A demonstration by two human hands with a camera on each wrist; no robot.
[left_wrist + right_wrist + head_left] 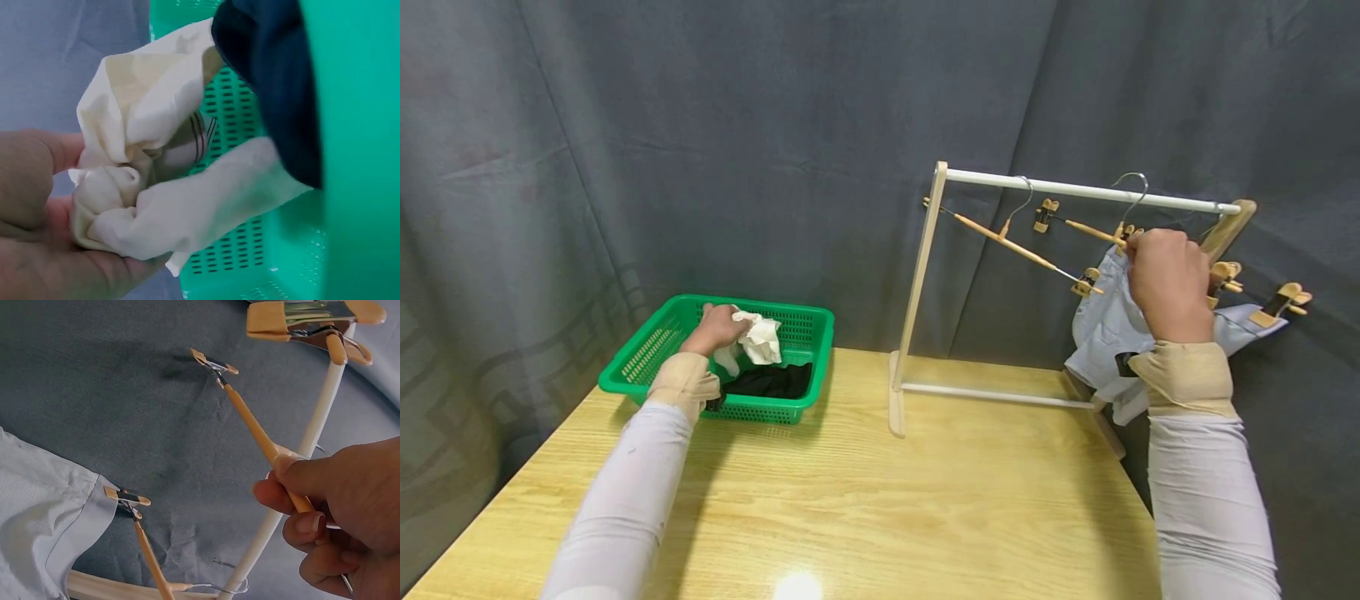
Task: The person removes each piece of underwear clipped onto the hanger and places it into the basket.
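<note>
My left hand is inside the green basket, gripping a bunched white cloth. In the left wrist view the thumb and fingers pinch that cloth, and a piece with dark stripes shows among its folds. Beside it lies a dark cloth. Over at the rack, my right hand holds the wooden bar of a clip hanger, fingers curled round it near its hook. A light grey-blue garment hangs behind that hand, clipped to another hanger. What kind of garment it is I cannot tell.
A small rack with a white top rail and wooden posts stands on the right of the wooden table. Another clip hanger hangs near its left end. A grey curtain closes off the back.
</note>
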